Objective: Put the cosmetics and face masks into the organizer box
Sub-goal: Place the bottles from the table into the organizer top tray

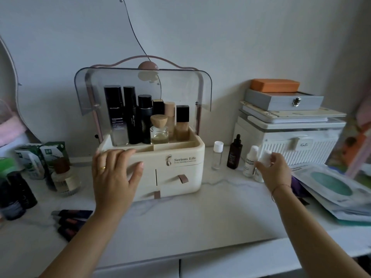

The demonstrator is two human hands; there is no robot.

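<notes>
The cream organizer box (180,163) stands mid-table with its clear lid (140,85) raised. Several dark and beige bottles (130,117) stand in its top tray. My left hand (114,173) rests flat on the box's front left corner, fingers spread. My right hand (275,171) grips the white cap of a small bottle (265,157) to the right of the box. Beside it stand a white "boom" bottle (250,163), a dark dropper bottle (234,153) and a clear white-capped vial (217,157). Face mask packets (333,189) lie at the right.
A white ribbed case (301,145) topped with a grey box (285,101) and an orange block (275,85) stands at the back right. Green packets (34,157), a brown-capped jar (64,175) and dark bottles (18,195) crowd the left. Dark tubes (70,221) lie near the front edge.
</notes>
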